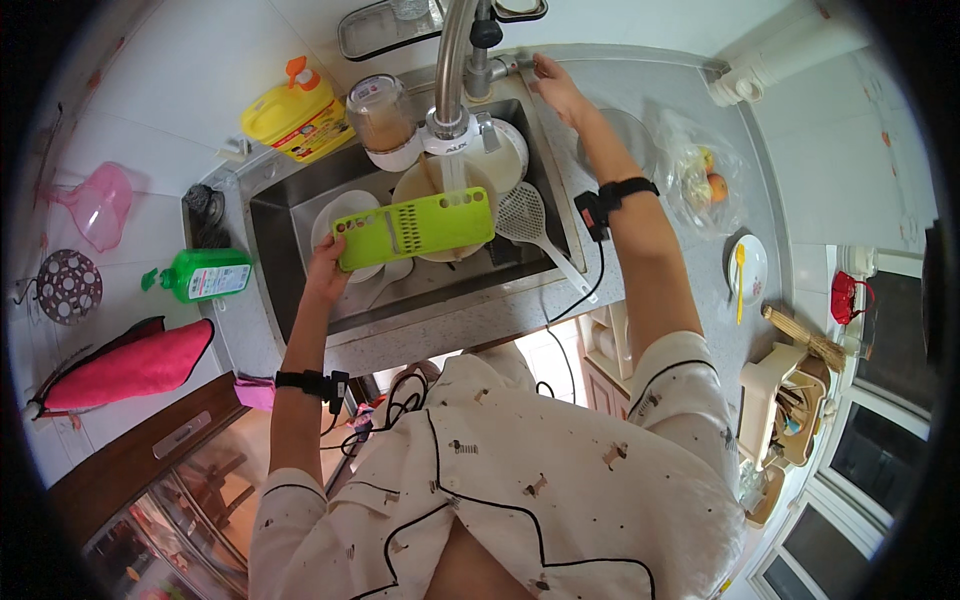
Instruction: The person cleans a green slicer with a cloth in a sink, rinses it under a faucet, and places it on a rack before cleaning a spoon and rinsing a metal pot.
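Note:
A lime-green plastic grater with round holes at its ends is held by its left end in my left hand. It is tilted over the steel sink, beneath the faucet's white filter head. Water appears to run from that head onto the grater. Behind the sink, my right hand is at the end of the faucet's side handle; whether the fingers grip it is unclear. Below the grater are a large bowl, partly hidden, and a white bowl. A white slotted skimmer leans across the sink's right rim.
A yellow jug stands behind the sink, and a green soap bottle at its left. On the right counter are a glass bowl, a plastic bag of fruit and a plate with a yellow utensil. A wrist-strap cable hangs near the counter edge.

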The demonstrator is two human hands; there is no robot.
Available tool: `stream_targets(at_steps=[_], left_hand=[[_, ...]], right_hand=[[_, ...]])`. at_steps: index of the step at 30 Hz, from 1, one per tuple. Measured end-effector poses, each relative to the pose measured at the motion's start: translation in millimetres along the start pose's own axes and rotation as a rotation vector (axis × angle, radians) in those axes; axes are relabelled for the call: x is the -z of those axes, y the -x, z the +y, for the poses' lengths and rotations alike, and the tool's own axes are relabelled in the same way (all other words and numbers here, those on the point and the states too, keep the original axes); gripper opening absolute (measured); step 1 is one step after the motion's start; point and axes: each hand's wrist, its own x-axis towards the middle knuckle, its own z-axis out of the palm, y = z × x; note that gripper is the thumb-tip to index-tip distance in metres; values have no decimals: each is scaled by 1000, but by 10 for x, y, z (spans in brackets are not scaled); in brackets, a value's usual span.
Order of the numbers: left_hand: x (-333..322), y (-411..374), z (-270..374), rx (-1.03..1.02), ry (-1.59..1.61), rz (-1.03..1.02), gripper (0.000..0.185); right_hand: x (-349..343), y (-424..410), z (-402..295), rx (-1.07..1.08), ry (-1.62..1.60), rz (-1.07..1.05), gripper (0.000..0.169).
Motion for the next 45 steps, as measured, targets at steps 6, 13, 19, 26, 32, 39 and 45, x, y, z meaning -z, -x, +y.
stream_targets(at_steps=[6, 13, 19, 26, 32, 39, 45], left_hand=[[-347, -153, -108, 22, 27, -114, 28], [-1014, -181, -25, 4, -32, -325, 27], [-1168, 23, 77, -135, -519, -290, 37], [-1066, 588, 424, 165, -430, -154, 60], [-445, 1086, 674, -268, 20, -122, 30], [-390, 2102, 1288, -621, 26, -17, 36], [-285, 2545, 1626, -834, -120, -130, 34]], right_hand=[[-166, 777, -182, -42, -97, -18, 62], [-479, 2258, -273, -297, -3, -228, 55], [-646, 2807, -342, -286, -37, -59, 22], [-1419, 3249, -474, 332, 340, 98, 21], [-2490, 3532, -1203, 773, 435, -91, 37], [-3125, 3454, -1893, 686, 578, -69, 83], [-3631, 3348, -2394, 674, 409, -81, 101]])
